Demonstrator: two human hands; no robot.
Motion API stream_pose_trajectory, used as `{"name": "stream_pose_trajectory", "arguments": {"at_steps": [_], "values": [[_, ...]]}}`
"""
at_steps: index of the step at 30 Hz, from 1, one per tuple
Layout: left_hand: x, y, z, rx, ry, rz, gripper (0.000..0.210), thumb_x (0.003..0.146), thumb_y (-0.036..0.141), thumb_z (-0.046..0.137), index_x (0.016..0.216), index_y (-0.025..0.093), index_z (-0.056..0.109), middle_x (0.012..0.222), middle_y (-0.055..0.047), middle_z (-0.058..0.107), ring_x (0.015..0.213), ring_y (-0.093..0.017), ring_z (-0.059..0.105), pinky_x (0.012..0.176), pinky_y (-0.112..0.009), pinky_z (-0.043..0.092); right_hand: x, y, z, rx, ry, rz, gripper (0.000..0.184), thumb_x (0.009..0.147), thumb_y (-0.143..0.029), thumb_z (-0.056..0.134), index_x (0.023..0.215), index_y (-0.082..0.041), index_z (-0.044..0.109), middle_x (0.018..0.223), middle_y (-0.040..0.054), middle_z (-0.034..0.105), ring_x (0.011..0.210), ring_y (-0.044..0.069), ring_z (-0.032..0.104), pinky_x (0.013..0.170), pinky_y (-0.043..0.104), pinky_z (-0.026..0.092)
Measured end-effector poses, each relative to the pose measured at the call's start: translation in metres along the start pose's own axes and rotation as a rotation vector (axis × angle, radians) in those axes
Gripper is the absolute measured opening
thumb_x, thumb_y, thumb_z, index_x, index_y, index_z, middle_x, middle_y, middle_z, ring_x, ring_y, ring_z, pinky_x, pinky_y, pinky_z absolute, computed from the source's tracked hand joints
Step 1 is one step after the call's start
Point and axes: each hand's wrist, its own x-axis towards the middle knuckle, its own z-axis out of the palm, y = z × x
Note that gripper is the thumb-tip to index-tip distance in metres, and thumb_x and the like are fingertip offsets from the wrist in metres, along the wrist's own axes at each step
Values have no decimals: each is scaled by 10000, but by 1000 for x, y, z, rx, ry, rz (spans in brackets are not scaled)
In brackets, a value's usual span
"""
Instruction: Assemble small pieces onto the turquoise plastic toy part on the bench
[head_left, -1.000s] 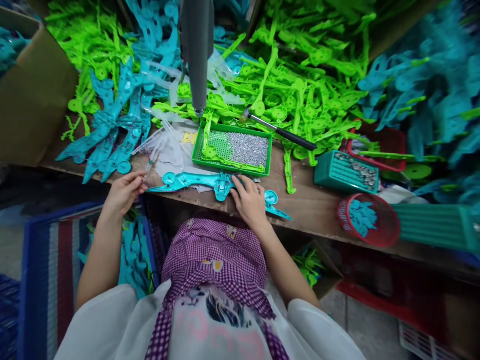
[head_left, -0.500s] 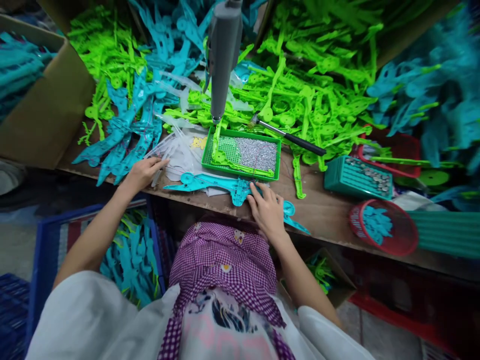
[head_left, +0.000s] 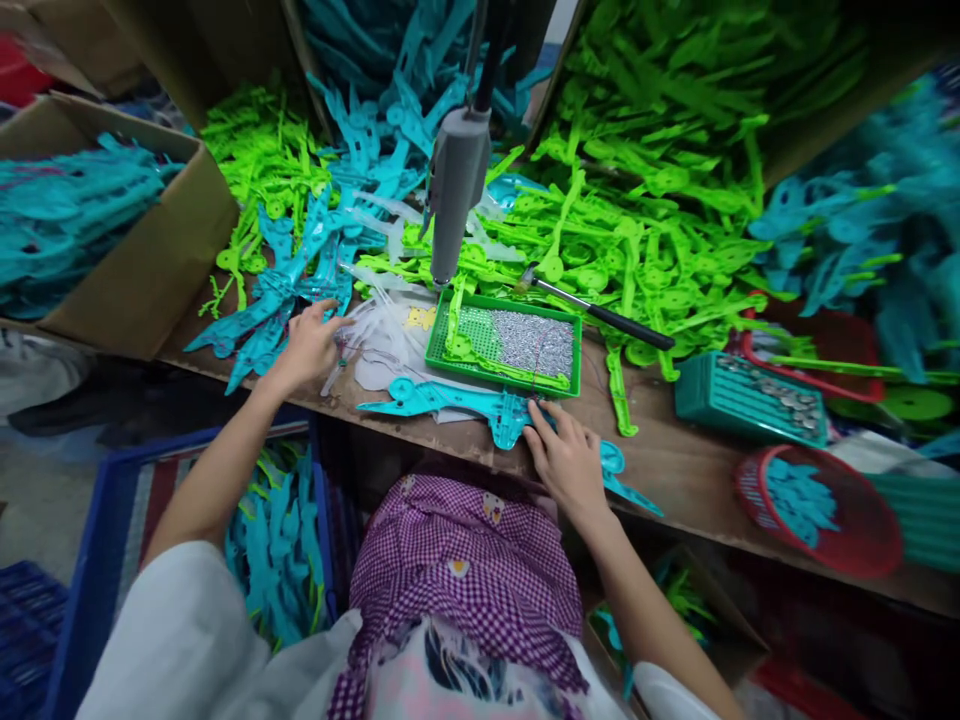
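Observation:
My right hand (head_left: 568, 452) rests on a long blue plastic part (head_left: 442, 398) that lies flat along the table's front edge. Its thumb and fingers close about the part's middle, and the palm hides some of it. To the left, my left hand (head_left: 306, 345) hovers beside thin translucent plastic strips (head_left: 386, 325) and a heap of blue parts (head_left: 274, 290). Its fingers are apart, and I see nothing held in them. Behind the blue part sits a green tray (head_left: 504, 385) with small silvery pieces (head_left: 536, 340) and a bright green plastic part (head_left: 510, 372).
A grey powered driver (head_left: 456, 190) hangs over the tray. Behind lie a hammer (head_left: 600, 312) and piled green parts (head_left: 660, 240). At right stand a teal box (head_left: 739, 415) and a red basket (head_left: 862, 525). A cardboard box (head_left: 157, 270) is at left, a blue crate (head_left: 105, 540) below.
The view has shifted, so the table's things appear lower and further right. My left hand has moved slightly away from me, toward the blue heap. My right hand stays on the blue part.

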Motion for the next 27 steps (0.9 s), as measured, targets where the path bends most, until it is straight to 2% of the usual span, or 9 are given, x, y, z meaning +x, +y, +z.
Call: {"name": "stream_pose_trajectory", "arguments": {"at_steps": [3,5,7,9,10,13,16,21,27], "values": [[36,-15,-4,-166,139,-29,464,759,72,453,1147,213,664,1293,-98,570,1237,-257,530,1065,-421,409,-1,2,2,4,-5,-3,430,998,-377,390,1329,-180,580,1271,128,650,1129,239,580,867,374,387],[59,-39,-4,-193,269,-177,377,774,110,486,1096,196,664,1244,-108,592,1218,-270,533,1092,-441,389,-1,3,2,-4,3,-19,429,997,-374,395,1328,-176,581,1265,133,652,1128,237,581,856,367,394],[73,-66,-5,-171,379,-403,366,778,178,562,1138,164,629,1282,-160,561,1263,-334,484,1112,-523,348,-2,3,2,-22,24,-41,424,998,-368,399,1322,-168,585,1255,138,657,1128,235,582,843,358,396],[80,-85,-6,-140,427,-557,423,781,227,607,1192,129,592,1275,-193,559,1270,-366,471,1113,-560,322,-3,3,3,-49,56,-65,416,999,-360,403,1313,-161,590,1243,137,665,1122,233,587,841,358,393],[82,-88,-7,-122,428,-566,446,787,241,610,1215,118,579,1269,-199,564,1263,-366,477,1106,-551,330,-3,3,3,-64,73,-75,411,1000,-356,405,1308,-159,593,1235,134,670,1115,232,591,844,360,391],[90,-76,-3,-73,336,-372,393,834,272,569,1204,145,603,1258,-169,587,1242,-328,502,1088,-493,353,-2,2,3,-96,100,-93,398,1002,-342,406,1297,-156,597,1213,129,682,1087,230,603,840,363,387],[104,-57,9,-13,183,-207,285,841,317,574,1078,201,684,1336,-140,552,1319,-344,430,1120,-547,269,-1,2,2,-97,87,-98,394,1001,-338,412,1298,-153,592,1216,124,681,1086,226,604,824,354,390],[124,-52,23,61,159,-354,299,807,302,589,1060,207,716,1493,-182,404,1421,-431,245,1077,-695,166,-3,4,3,-95,86,-101,397,1004,-337,403,1312,-156,576,1247,116,670,1121,230,594,847,352,396],[173,-26,14,41,161,-288,514,863,284,507,1372,217,531,1476,-174,434,1359,-371,370,1094,-591,239,0,6,5,-45,58,-82,408,1009,-354,380,1325,-176,568,1243,111,671,1101,226,603,837,346,400]]}}
